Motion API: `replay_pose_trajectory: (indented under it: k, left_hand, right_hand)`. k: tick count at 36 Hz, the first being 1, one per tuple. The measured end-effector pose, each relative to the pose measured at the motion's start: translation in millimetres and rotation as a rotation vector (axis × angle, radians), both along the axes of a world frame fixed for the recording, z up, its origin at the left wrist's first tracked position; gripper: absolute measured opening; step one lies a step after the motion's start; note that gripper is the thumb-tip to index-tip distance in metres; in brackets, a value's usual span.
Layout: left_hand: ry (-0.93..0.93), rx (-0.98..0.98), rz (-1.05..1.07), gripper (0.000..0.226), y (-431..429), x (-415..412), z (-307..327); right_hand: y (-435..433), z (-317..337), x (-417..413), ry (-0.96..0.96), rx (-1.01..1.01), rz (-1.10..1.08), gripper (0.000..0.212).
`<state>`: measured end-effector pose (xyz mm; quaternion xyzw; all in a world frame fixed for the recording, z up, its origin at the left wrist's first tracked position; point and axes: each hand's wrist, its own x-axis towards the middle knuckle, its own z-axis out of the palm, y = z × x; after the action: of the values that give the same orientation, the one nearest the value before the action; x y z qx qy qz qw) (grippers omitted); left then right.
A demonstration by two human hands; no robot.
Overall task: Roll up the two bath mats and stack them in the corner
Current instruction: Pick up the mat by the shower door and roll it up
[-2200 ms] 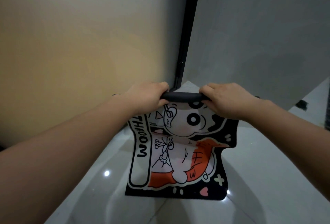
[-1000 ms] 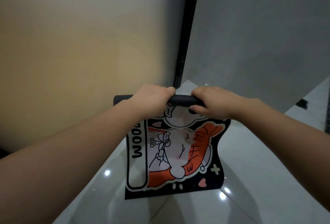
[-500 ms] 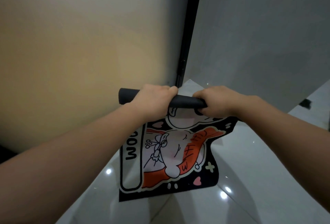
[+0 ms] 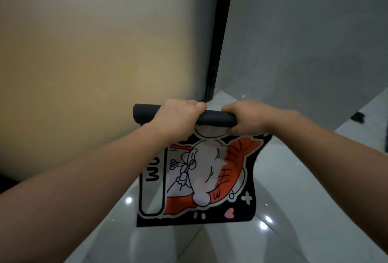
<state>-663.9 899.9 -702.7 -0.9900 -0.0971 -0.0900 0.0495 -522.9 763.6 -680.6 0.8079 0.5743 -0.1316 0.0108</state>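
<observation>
The black rubber-backed bath mat with the orange-and-white cartoon print (image 4: 195, 181) hangs in the air in front of me, near the corner where the beige wall (image 4: 84, 52) meets the dark vertical door frame (image 4: 220, 38); its top is wound into a tight dark roll (image 4: 214, 119), and the printed tail drops free toward the glossy white tiled floor (image 4: 294, 210), though I cannot tell whether the lower edge touches it. My left hand (image 4: 178, 116) is clenched over the roll towards its left, with a short stub of roll sticking out past it; my right hand (image 4: 246, 116) grips the right end, fingers curled under. Only one mat is in view; I judge the rolling to be less than half done on this one.

The risks, as I read them: the roll looks uneven, and winding faster on one side would cone it; the hanging tail already bows at the right edge, so it could fold into the roll as a crease; loosening either grip to re-grasp could let the springy layers unwind; a loose roll would not stack steadily in the corner.
</observation>
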Motion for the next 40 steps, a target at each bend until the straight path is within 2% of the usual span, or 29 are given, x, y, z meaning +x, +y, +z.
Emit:
replay_pose_trajectory:
  k: [3, 7, 10, 13, 15, 17, 19, 21, 23, 25, 27, 29, 32, 35, 37, 40]
  left_hand:
    - [0.074, -0.047, 0.017, 0.027, 2.9, 1.1, 1.8]
    - [0.312, -0.351, 0.061, 0.038, 11.4, 5.1, 6.4]
    - [0.34, -0.52, 0.077, 0.042, 17.2, 4.5, -0.1]
    - [0.333, -0.606, 0.09, 0.04, 18.6, 3.0, -5.9]
    - [0.322, -0.541, 0.096, 0.029, 15.9, 1.2, -7.2]
    - [0.228, -0.318, 0.077, 0.024, 11.4, -0.7, -10.7]
    - [0.095, -0.091, 0.04, 0.025, 6.1, -1.7, -17.0]
    - [0.01, -0.009, 0.018, 0.026, 1.7, -2.1, -20.8]
    - [-0.014, 0.001, 0.007, 0.025, 0.0, -1.4, -20.5]
    - [-0.003, -0.008, 0.0, 0.025, 0.0, -0.6, -20.4]
    - [0.062, -0.055, -0.014, 0.028, 1.6, 1.2, -19.5]
    - [0.205, -0.178, 0.0, 0.038, 4.0, 2.9, -16.3]
    - [0.365, -0.419, 0.05, 0.053, 7.5, 4.1, -14.0]
    - [0.339, -0.557, 0.077, 0.033, 8.8, 2.2, -18.0]
    - [0.259, -0.465, 0.093, 0.025, 7.2, -0.9, -18.8]
    - [0.102, -0.147, 0.068, 0.025, 3.0, -4.6, -23.9]
  right_hand:
    - [0.8, -4.0, -4.8, -0.106, 0.053, 0.018, 0.014]
    - [0.6, -9.9, -12.2, -0.365, 0.145, 0.134, 0.014]
    - [1.6, -10.1, -16.7, -0.466, 0.18, 0.189, 0.014]
    - [1.3, -11.6, -19.7, -0.499, 0.21, 0.213, 0.014]
    - [1.4, -14.6, -20.6, -0.459, 0.219, 0.211, 0.015]
    - [3.3, -14.8, -19.3, -0.363, 0.176, 0.176, 0.02]
    - [6.3, -10.2, -15.3, -0.205, 0.042, 0.088, 0.029]
    - [8.4, -8.0, -10.5, -0.019, -0.079, -0.004, 0.03]
    - [8.2, -12.3, -6.0, 0.078, -0.082, -0.038, 0.024]
    - [7.6, -17.6, -5.1, 0.05, -0.035, -0.047, 0.017]
    - [6.2, -21.8, -7.7, -0.082, 0.006, -0.008, 0.011]
    - [5.6, -25.8, -11.1, -0.283, 0.068, 0.077, 0.01]
    - [5.3, -33.8, -13.9, -0.512, 0.284, 0.249, 0.016]
    - [6.8, -32.5, -18.0, -0.551, 0.426, 0.303, 0.025]
    - [8.0, -29.6, -21.8, -0.478, 0.34, 0.268, 0.02]
    - [12.1, -20.3, -21.9, -0.274, 0.126, 0.143, 0.026]
